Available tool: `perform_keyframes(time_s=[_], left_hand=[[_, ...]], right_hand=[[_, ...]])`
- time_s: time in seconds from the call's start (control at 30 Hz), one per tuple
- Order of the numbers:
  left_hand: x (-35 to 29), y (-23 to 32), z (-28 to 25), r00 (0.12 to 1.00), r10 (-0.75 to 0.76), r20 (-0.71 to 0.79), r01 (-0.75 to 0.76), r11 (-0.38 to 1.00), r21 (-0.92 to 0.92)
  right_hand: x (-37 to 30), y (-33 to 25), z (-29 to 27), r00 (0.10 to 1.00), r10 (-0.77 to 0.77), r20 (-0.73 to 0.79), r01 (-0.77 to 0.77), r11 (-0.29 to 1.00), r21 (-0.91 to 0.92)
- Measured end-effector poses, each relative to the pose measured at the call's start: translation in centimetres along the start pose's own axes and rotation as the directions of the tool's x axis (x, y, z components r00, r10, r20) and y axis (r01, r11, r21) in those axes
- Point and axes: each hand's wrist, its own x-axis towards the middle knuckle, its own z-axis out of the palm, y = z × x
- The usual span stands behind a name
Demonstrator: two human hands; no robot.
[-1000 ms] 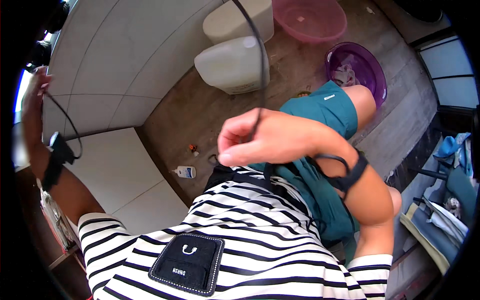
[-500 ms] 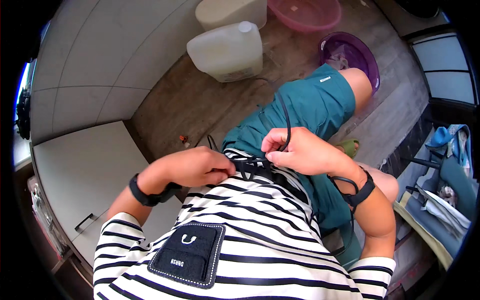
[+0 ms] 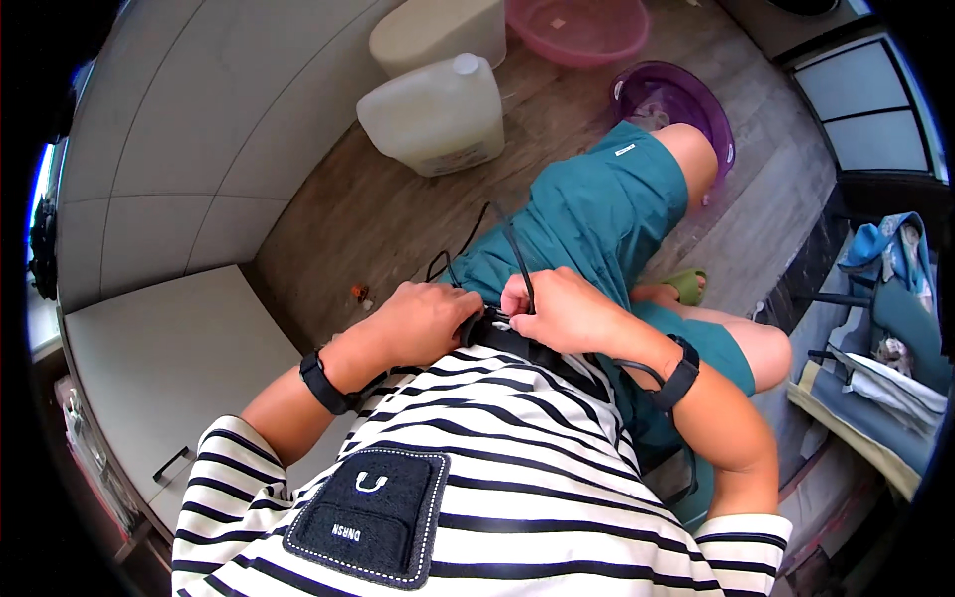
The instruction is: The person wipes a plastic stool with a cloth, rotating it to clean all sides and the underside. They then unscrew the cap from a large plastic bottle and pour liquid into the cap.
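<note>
Both my hands work at the waist of my striped shirt, where a black belt point(image 3: 522, 344) crosses above teal shorts point(image 3: 597, 189). My left hand point(image 3: 423, 320) is closed, its fingertips curled over the belt's black band near the middle. Close beside it, my right hand point(image 3: 562, 310) pinches a thin black cable point(image 3: 517, 249) that loops up past its fingers over the shorts. Another bend of black cable rises just beyond my left hand. What lies between the two sets of fingertips is partly hidden. A black band point(image 3: 681, 376) circles each wrist.
On the floor ahead stand a whitish plastic jug point(image 3: 433, 117), a cream bin point(image 3: 438, 35), a pink basin point(image 3: 577, 30) and a purple basin point(image 3: 686, 99). A white cabinet point(image 3: 189, 348) is at my left. Folded cloths point(image 3: 885, 398) lie at my right.
My right hand has drawn in toward the left one and down to the belt, bringing the cable loop leftward. The left hand has shifted slightly right along the belt.
</note>
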Motion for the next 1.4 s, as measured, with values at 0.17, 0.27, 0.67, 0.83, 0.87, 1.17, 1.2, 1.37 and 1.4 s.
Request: perform_keyframes(time_s=[0.17, 0.27, 0.67, 0.83, 0.87, 1.17, 1.2, 1.37, 1.4], left_hand=[[-0.3, -0.4, 0.7, 0.994, -0.075, -0.085, 0.069, 0.995, -0.073], [-1.3, -0.9, 0.8, 0.973, 0.022, -0.231, -0.05, 0.992, -0.119], [-2.0, -1.8, 1.0, 0.905, 0.051, -0.423, -0.113, 0.986, -0.123], [-1.7, -1.6, 0.8, 0.907, 0.02, -0.422, -0.081, 0.988, -0.128], [-1.7, -1.5, 0.9, 0.898, 0.022, -0.44, -0.068, 0.994, -0.09], [-2.4, -0.5, 0.4, 0.889, 0.103, -0.447, -0.105, 0.994, 0.021], [-2.4, -0.6, 0.2, 0.888, 0.128, -0.442, -0.132, 0.991, 0.021], [-1.8, -1.3, -0.6, 0.924, 0.176, -0.339, -0.171, 0.984, 0.045], [-1.7, -1.5, -0.6, 0.939, 0.198, -0.283, -0.193, 0.98, 0.046]], right_hand=[[0.6, 0.6, 0.6, 0.999, 0.036, -0.025, -0.034, 0.999, 0.041], [1.2, 0.1, 0.8, 0.999, 0.037, -0.028, -0.033, 0.991, 0.127], [3.3, 0.3, 2.0, 0.935, 0.183, 0.304, -0.33, 0.76, 0.56], [3.5, -0.1, 1.4, 0.911, 0.284, 0.3, -0.413, 0.647, 0.641], [3.8, -0.1, 1.8, 0.919, 0.3, 0.255, -0.393, 0.661, 0.639], [4.0, 0.3, 2.5, 0.901, 0.232, 0.366, -0.418, 0.689, 0.592], [3.8, -0.1, 2.4, 0.892, 0.208, 0.4, -0.419, 0.713, 0.563], [3.7, 0.5, 2.6, 0.863, 0.122, 0.49, -0.445, 0.64, 0.626], [3.6, 0.4, 2.5, 0.856, 0.121, 0.502, -0.462, 0.613, 0.64]])
